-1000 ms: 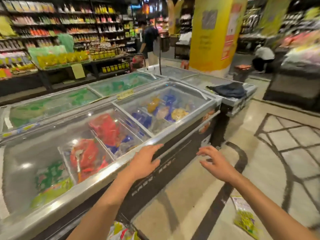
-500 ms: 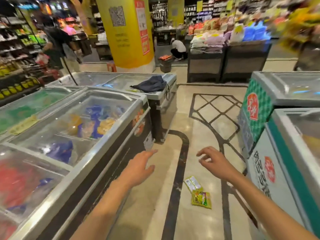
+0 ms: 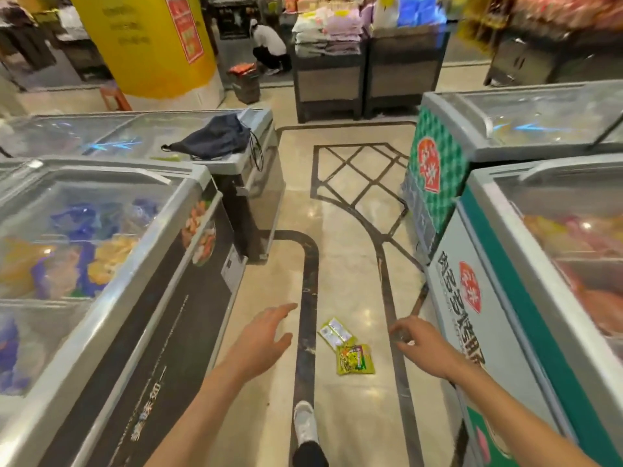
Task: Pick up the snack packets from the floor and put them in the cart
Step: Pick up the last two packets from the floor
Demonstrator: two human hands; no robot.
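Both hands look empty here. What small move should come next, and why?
Probably crouch and lower the right hand toward the green snack packet, the one nearer to it. That packet lies on the floor touching a pale packet. The right hand and the left hand both hover above them, holding nothing.

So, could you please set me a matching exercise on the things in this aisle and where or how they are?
1 packets
2 bag
3 shoe
4 left hand

A on a freezer lid
B empty, fingers straight
C green, on pale tiles
D white, on the black stripe

Pairs: 1-C, 2-A, 3-D, 4-B
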